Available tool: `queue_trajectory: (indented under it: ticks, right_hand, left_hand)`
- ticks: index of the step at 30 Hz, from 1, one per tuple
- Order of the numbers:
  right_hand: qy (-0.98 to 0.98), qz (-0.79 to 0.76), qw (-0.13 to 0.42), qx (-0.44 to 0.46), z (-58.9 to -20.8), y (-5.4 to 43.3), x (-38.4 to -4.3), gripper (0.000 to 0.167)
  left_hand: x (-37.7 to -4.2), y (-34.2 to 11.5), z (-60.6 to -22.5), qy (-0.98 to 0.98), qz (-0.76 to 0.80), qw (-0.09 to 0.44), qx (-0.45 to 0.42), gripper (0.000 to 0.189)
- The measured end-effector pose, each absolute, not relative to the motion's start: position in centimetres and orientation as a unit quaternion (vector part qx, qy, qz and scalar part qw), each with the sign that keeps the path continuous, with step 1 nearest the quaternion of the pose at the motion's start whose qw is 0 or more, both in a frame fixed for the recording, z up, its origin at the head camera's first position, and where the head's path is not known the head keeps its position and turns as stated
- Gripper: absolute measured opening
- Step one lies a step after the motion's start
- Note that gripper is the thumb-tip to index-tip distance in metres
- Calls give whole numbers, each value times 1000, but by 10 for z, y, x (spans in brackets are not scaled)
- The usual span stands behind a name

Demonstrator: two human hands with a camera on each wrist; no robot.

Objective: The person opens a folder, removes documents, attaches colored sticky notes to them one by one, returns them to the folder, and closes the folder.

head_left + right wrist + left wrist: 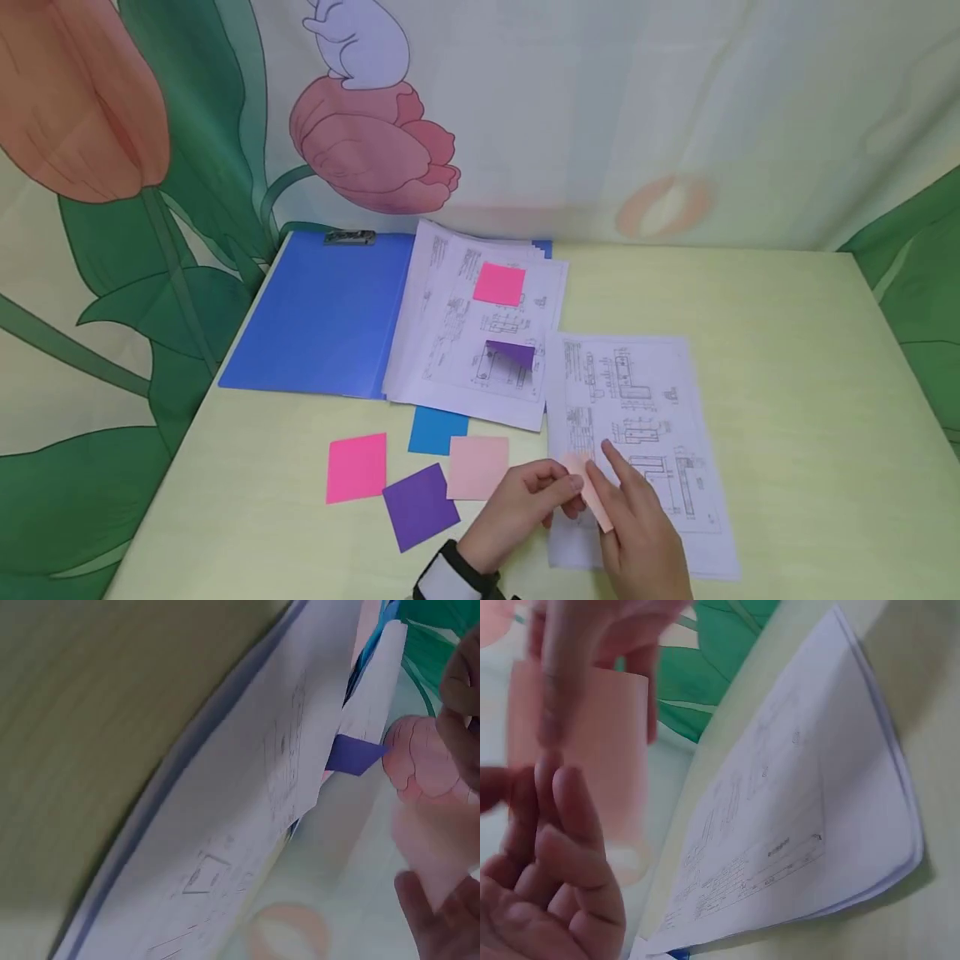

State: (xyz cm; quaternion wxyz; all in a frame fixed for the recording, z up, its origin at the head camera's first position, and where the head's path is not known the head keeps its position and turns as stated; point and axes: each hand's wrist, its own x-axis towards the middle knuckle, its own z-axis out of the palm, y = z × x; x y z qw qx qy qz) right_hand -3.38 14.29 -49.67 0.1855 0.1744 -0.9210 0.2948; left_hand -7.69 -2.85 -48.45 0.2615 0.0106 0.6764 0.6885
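Observation:
Between both hands, above a printed drawing sheet [675, 367], is a pale pink sticky note [597, 505], tilted and seen nearly edge-on in the head view. My left hand [534, 497] pinches its left edge between thumb and fingers. My right hand [641, 521] grips it from the right. In the left wrist view the note [611, 772] faces the camera, with right-hand fingers in front of and behind its upper part. The right wrist view shows the note [431, 847] blurred, partly out of frame.
Left of my hands lie pink [356, 468], purple [421, 508], blue [437, 432] and pale pink squares [477, 468]. Behind, a blue clipboard folder [318, 317] bears stacked drawings [442, 367], with a pink note [499, 284] and a lifted purple note [516, 353]. A patterned curtain [562, 108] hangs behind.

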Motion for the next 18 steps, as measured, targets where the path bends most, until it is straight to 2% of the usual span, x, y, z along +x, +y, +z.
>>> queue_trajectory:
  ticks: [3,5,6,7,10,12,14,16,18]
  right_hand:
    - [-908,385,43,157,-496,155,-42,95]
    - [-887,449,-42,100,-491,168,-55,113]
    - [-881,464,-73,64,-489,175,-64,109]
    - [-875,475,-90,29,-486,181,-75,95]
    - [-870,481,-103,-29,-484,199,-112,43]
    - [-881,460,-100,-41,-489,209,-139,26]
    - [-887,450,-91,-44,-495,218,-165,22]
    - [-896,433,-79,-60,-503,224,-189,23]
    - [-898,425,-86,-75,-511,229,-209,28]
  left_hand:
    - [-83,-23,-487,698,674,240,10,20]
    - [-91,-24,-488,727,643,236,42,19]
    - [-96,-24,-489,739,626,240,62,19]
    - [-102,-24,-488,750,609,247,83,20]
    - [-122,-20,-487,788,549,251,122,19]
    - [-137,-13,-486,834,488,221,134,16]
    - [-152,-5,-486,894,385,172,154,23]
    - [-166,4,-489,943,254,121,179,44]
    - [-176,13,-495,964,137,94,209,68]
